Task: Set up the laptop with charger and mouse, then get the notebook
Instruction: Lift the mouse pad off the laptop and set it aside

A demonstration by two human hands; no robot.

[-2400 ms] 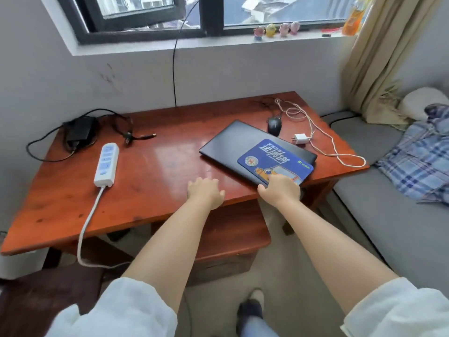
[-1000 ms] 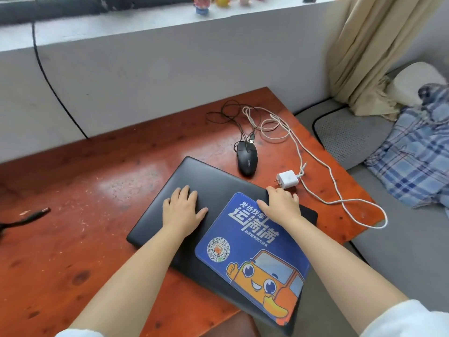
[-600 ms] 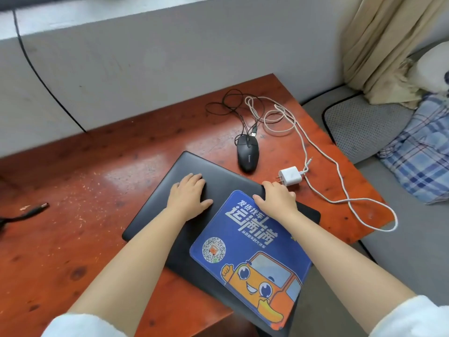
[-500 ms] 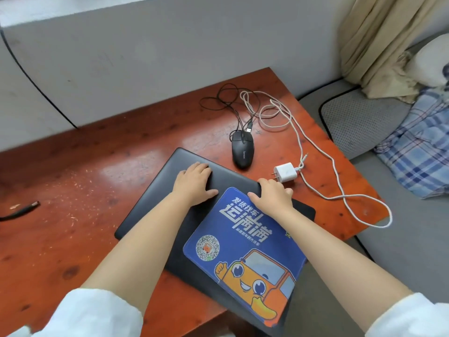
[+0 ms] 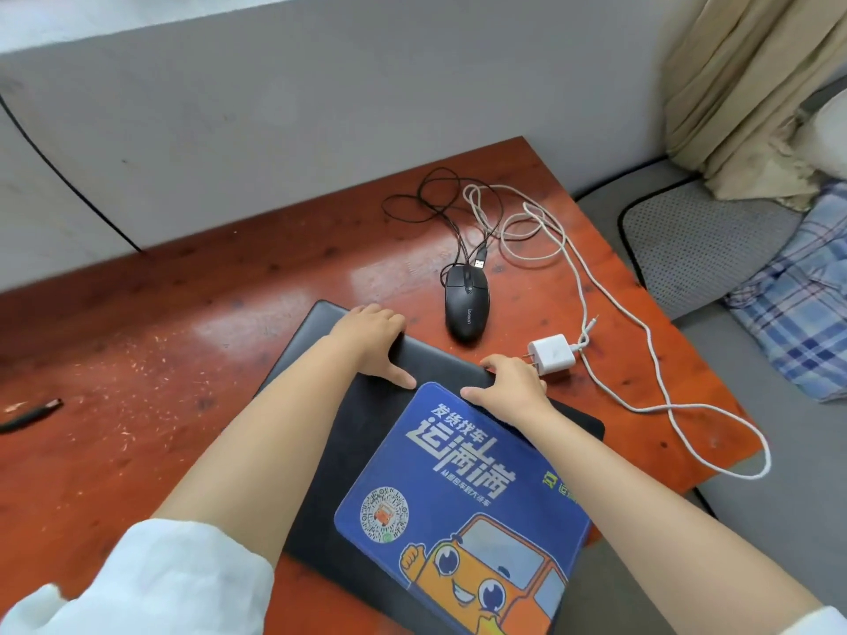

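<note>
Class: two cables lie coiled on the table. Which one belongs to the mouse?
The thin black cable, running from the mouse; the thicker white cable joins the white charger plug.

We see the closed laptop [image 5: 339, 433] on the table [image 5: 137, 405], a mouse pad [image 5: 463, 506] lying on its right half. Behind it sits the mouse [image 5: 466, 309]; the charger plug [image 5: 552, 355] lies to the mouse's right.
</note>
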